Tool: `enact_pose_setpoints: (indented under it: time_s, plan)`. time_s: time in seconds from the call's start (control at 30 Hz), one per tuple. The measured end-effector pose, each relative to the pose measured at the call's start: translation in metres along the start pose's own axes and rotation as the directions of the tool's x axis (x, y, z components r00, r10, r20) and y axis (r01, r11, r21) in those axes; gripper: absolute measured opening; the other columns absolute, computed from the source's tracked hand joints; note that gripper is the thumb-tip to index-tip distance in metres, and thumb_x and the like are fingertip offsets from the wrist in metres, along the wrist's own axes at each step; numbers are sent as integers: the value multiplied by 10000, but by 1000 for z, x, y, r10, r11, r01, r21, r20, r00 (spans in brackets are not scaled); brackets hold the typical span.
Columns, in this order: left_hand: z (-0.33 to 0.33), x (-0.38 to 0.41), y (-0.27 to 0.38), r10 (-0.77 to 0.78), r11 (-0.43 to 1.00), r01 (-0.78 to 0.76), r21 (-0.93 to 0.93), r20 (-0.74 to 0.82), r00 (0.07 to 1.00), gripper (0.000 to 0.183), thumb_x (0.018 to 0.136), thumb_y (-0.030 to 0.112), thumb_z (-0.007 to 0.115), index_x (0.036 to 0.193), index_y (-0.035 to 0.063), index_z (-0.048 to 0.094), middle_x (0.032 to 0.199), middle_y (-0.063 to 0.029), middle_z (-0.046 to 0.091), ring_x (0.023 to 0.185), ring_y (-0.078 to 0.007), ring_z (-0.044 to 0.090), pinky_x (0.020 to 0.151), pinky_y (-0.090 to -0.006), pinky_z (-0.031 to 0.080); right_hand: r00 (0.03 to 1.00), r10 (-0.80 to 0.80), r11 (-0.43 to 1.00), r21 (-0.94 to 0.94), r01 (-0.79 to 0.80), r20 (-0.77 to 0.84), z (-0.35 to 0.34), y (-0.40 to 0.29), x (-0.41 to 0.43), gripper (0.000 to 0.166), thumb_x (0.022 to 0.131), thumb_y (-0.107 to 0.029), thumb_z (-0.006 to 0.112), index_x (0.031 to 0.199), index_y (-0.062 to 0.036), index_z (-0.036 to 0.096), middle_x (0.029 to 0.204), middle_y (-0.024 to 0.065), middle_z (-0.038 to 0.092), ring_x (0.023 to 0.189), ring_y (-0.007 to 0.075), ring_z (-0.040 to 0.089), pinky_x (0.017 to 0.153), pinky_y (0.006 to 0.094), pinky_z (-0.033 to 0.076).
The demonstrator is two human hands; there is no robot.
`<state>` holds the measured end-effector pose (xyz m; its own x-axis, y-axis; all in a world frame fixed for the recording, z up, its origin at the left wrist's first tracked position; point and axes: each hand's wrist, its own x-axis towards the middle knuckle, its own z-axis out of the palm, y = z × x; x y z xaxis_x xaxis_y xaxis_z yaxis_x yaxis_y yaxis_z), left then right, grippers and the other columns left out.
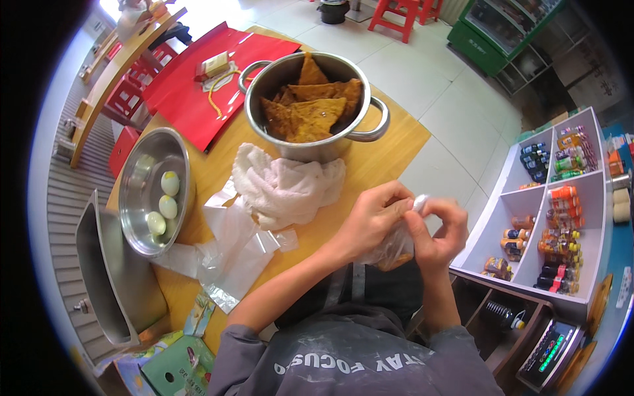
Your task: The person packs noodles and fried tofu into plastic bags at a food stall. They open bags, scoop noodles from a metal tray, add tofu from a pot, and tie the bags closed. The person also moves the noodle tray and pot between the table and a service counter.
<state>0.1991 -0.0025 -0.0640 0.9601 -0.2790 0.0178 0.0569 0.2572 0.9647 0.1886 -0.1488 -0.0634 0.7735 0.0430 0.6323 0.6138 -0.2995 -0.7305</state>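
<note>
Both my hands pinch the gathered neck of a clear plastic bag (389, 250), which hangs over my lap just off the table's near edge. Something orange-brown shows in its bottom; I cannot tell what. My left hand (379, 220) grips the neck from one side. Facing it, my right hand (438, 230) has thumb and fingers closed on the twisted top. Beyond them stands a steel pot (317, 151) full of brown fried tofu-like triangles (309, 111). A crumpled white towel (287, 185) lies against the pot. Flattened clear plastic bags (237, 257) spread nearer me.
At left a steel bowl (133, 198) holds peeled eggs (168, 207), beside a deep steel container (126, 277). A red sheet (183, 99) carries a cigarette pack (214, 65) and yellow beads (213, 99). Drink bottles fill a white shelf (537, 198) at right, above a digital scale (550, 354).
</note>
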Motion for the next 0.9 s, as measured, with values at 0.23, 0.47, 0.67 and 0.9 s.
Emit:
enact_pose_setpoints:
  time_s: [0.23, 0.47, 0.67, 0.9]
  plan:
    - [2, -3, 16, 508, 768, -428, 477, -46, 860, 158, 783, -66, 521, 911, 18, 558, 827, -110, 568, 664, -249, 558, 626, -310, 473, 980, 193, 977, 103, -187, -50, 37, 21, -2, 366, 764, -78, 662, 1108, -14, 554, 935, 92, 599, 844, 206, 600, 742, 298, 479]
    - [-15, -63, 47, 845, 172, -467, 868, 114, 523, 130, 605, 16, 617, 717, -33, 571, 831, -126, 579, 800, -285, 624, 701, -364, 533, 862, -466, 820, -268, 505, 200, 49, 53, 28, 138, 686, -42, 621, 823, -26, 615, 689, 104, 529, 561, 268, 542, 468, 343, 416]
    - [-66, -146, 49, 821, 312, -92, 946, -220, 527, 212, 715, -29, 646, 919, -35, 592, 918, -165, 604, 847, -323, 622, 721, -388, 524, 913, -323, 924, -127, 361, 249, 95, 31, 39, 216, 663, 22, 640, 873, -28, 644, 629, 99, 513, 530, 242, 538, 473, 332, 424]
    - [-108, -192, 18, 561, 18, 575, 818, -485, 671, 227, 739, 46, 657, 958, 4, 612, 950, -147, 625, 914, -326, 605, 763, -412, 495, 803, -521, 844, 34, 535, 289, 176, -72, 49, 342, 614, -43, 627, 953, -71, 590, 659, 46, 482, 514, 213, 524, 439, 327, 424]
